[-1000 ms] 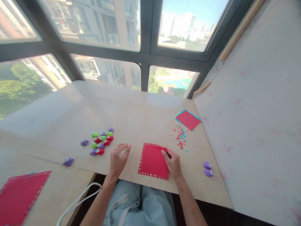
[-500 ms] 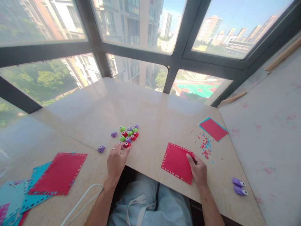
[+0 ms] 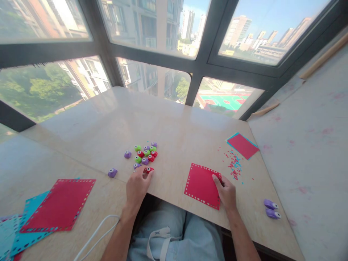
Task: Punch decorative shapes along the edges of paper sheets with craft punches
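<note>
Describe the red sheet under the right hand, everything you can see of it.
The red sheet is a flat, roughly square piece of what looks like thin card or paper, plain red, with a row of small punched holes along all its edges. It lies flat on the table near the front edge, turned slightly askew. The right hand rests on its right edge, fingers on the sheet. Red and blue punched bits lie scattered just beyond its far right corner.

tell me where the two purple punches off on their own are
In the head view, the two purple punches lie side by side near the table's right front edge, right of the right hand and the red sheet.
</note>
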{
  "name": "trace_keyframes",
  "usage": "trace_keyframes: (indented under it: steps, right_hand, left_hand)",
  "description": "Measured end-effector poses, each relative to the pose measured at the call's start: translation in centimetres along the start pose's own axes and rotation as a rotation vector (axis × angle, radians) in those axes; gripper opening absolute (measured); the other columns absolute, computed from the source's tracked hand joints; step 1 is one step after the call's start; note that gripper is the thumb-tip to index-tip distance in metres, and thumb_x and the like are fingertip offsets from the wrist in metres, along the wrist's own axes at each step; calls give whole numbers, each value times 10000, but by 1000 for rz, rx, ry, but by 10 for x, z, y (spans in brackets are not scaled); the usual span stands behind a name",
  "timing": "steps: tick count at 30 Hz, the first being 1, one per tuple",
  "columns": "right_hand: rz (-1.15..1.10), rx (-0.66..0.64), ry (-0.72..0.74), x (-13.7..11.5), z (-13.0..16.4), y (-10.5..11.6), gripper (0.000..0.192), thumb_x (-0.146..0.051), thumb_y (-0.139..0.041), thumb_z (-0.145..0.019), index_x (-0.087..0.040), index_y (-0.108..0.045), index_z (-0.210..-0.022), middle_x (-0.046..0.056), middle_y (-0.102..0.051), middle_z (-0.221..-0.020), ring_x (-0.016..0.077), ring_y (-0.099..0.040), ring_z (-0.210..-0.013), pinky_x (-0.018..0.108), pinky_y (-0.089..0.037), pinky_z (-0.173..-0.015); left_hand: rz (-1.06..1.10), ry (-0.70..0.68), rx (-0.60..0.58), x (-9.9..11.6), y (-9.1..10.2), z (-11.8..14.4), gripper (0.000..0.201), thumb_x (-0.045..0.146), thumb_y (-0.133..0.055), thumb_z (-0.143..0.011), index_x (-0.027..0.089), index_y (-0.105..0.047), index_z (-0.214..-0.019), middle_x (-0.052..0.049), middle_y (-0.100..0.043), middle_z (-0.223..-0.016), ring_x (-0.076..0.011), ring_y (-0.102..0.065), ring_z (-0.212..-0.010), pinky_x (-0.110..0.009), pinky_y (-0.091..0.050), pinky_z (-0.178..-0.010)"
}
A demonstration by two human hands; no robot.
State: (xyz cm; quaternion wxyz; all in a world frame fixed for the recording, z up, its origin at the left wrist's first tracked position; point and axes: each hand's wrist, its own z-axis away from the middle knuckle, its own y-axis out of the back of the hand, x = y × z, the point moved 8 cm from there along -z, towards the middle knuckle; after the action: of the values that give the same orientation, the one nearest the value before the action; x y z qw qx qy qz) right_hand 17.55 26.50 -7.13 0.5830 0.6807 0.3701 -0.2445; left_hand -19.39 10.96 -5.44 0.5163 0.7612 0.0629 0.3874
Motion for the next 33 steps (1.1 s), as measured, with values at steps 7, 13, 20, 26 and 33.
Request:
trace_keyframes:
  steps: [7,13,20,26,33]
  right_hand:
    - [-38,31,11,-1,0,1,421,-545,-534,-856,-203,-509,-612,-39,-413,-549,144,-410,-537,249,-346,-511]
    - [-55,21,11,-1,-1,-1,426,-548,-524,-861,-190,-545,-632,-25,-484,-569,152,-445,-551,259,-362,-537]
    - [-81,24,22,-3,-1,-1,429,-561,-517,-859,-197,-528,-634,-33,-466,-562,151,-442,-552,261,-366,-544]
    - [-65,45,39,-4,-2,0,442,-561,-508,-857,-208,-481,-594,-53,-392,-534,135,-396,-523,256,-334,-516]
    - [-110,-7,27,-4,-2,-3,443,-565,-520,-851,-201,-501,-599,-45,-426,-539,136,-408,-536,252,-350,-516]
  left_hand:
    - [176,-100,-74,14,-14,0,244,313,-578,-840,192,-637,-1044,-80,-689,-1007,-225,-659,-790,-340,-501,-743]
    - [280,-101,-108,23,-29,1,287,375,-591,-817,185,-649,-1024,-77,-699,-932,-233,-656,-787,-368,-517,-766]
    - [269,-97,39,29,-33,6,396,427,-609,-810,135,-637,-1075,-154,-668,-1065,-281,-663,-884,-434,-522,-833]
    - [323,-190,6,40,-46,2,307,271,-569,-819,160,-661,-1090,-126,-711,-1041,-283,-655,-980,-444,-505,-909]
    - [501,-386,-289,86,-76,-2,334,134,-550,-786,211,-687,-1081,-65,-738,-988,-212,-682,-912,-357,-551,-845]
